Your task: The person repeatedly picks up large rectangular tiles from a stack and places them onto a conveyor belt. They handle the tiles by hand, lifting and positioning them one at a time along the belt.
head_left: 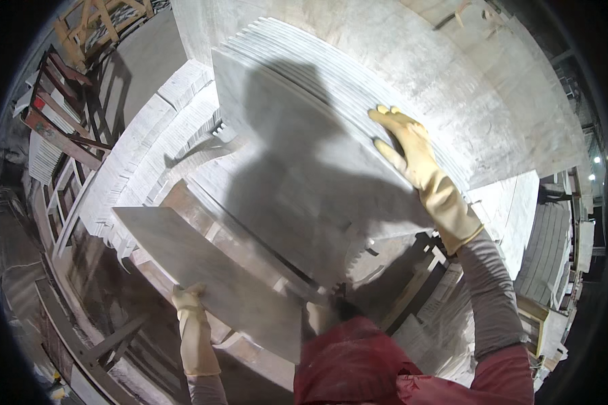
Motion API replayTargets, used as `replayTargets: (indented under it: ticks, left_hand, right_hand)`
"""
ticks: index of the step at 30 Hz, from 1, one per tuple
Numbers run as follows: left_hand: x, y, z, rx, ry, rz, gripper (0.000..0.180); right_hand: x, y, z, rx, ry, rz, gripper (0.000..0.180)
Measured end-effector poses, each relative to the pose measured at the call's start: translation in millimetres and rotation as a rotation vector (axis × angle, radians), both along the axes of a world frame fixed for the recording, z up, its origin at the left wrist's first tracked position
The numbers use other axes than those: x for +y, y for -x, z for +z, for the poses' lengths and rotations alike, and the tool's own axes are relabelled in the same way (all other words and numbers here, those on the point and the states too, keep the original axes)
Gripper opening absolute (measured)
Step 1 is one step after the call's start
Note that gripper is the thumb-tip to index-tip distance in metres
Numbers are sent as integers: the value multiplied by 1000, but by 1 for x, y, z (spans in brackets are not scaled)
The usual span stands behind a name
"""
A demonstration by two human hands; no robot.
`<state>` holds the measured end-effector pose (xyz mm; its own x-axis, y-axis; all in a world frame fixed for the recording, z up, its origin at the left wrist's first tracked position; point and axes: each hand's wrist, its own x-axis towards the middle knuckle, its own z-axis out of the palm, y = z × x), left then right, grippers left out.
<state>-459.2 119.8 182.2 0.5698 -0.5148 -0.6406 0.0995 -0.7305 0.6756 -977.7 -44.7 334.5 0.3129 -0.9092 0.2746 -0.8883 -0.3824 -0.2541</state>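
Observation:
My left hand [194,332], in a cream-yellow rubber glove, grips the near long edge of a narrow grey stone slab [216,270]; the fingers beneath it are hidden. This slab lies tilted low in front of me. My right hand [415,152], gloved alike, rests on the upper edges of a row of leaning stone slabs [331,74]. Its fingers are stretched out and spread, with the thumb apart near the edge of the large front slab [290,155]. My shadow falls across that front slab's broad face.
Behind the row stands a large pale panel [479,88]. Stacked light slabs [148,135] are at left, with a rusty metal frame [64,128] beyond. More stacked slabs [547,250] stand at right. A wooden crate frame [105,23] is at far left.

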Motion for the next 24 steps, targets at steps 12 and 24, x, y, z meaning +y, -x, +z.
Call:
replayTargets:
  ticks: [12,24]
  left_hand:
    - [-22,10,-178,-116,-184,-165,46]
    - [-13,63,-229,-124,-201,-333,46]
  right_hand:
    - [-3,-14,12,-31,37,47,47]
    - [0,-16,13,-52,-124,-53,47]
